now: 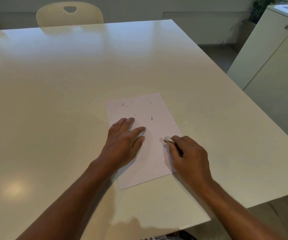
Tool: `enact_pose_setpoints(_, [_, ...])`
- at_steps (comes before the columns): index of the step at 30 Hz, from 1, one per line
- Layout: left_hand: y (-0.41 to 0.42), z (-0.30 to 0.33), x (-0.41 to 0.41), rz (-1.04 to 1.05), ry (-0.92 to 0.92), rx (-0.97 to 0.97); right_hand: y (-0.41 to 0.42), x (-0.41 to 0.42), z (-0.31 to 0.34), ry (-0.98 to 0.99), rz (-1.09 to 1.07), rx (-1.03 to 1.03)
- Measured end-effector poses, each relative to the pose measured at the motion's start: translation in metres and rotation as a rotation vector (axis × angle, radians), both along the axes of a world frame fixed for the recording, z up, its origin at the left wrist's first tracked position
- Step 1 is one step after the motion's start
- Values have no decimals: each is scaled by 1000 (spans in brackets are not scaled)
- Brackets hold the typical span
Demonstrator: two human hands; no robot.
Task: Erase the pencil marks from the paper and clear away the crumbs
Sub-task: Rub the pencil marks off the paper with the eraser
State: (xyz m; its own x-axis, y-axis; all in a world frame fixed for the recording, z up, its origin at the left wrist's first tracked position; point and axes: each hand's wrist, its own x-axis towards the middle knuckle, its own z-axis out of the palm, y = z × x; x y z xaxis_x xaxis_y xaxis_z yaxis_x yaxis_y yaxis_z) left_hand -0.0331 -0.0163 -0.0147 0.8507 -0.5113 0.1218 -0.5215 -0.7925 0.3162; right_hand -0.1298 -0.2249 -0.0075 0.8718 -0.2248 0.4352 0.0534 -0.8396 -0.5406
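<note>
A white sheet of paper [157, 111] lies on the table near its right front corner. Several small dark eraser crumbs [151, 118] are scattered over the sheet's far half. My left hand [122, 144] lies flat on the paper's left side, fingers straight, holding the sheet down. My right hand [190, 155] pinches a small white eraser [168, 139] whose tip touches the paper near its right edge. Faint marks show near the sheet's near end.
The glossy white table [70, 101] spreads wide to the left and back. Its right edge [243, 94] and front corner are close to the paper. A cream chair [69, 14] stands at the far side. A white cabinet [269, 66] stands to the right.
</note>
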Motion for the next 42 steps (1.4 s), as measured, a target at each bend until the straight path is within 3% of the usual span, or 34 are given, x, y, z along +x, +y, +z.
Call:
enact_pose_setpoints(7, [8,7,1,-7,-11,-142,0,0,5,7,16,103])
enact_pose_setpoints(13, [62,28,-23,-165,227,73,1,1,8,8,34,107])
enact_pose_setpoints(22, [73,23,-27,-244,206,283,28,6,16,105,75,-132])
enact_pose_setpoints(27, [73,22,-25,-265,233,305,79,-16,23,180,337,-191])
enact_pose_setpoints(33, [74,23,-27,-264,244,302,44,14,28,139,40,-289])
enact_pose_setpoints(38, [74,21,-25,-274,245,338,96,-22,32,261,381,-234])
enact_pose_setpoints(42, [73,23,-26,-270,265,333,51,14,31,157,87,-308])
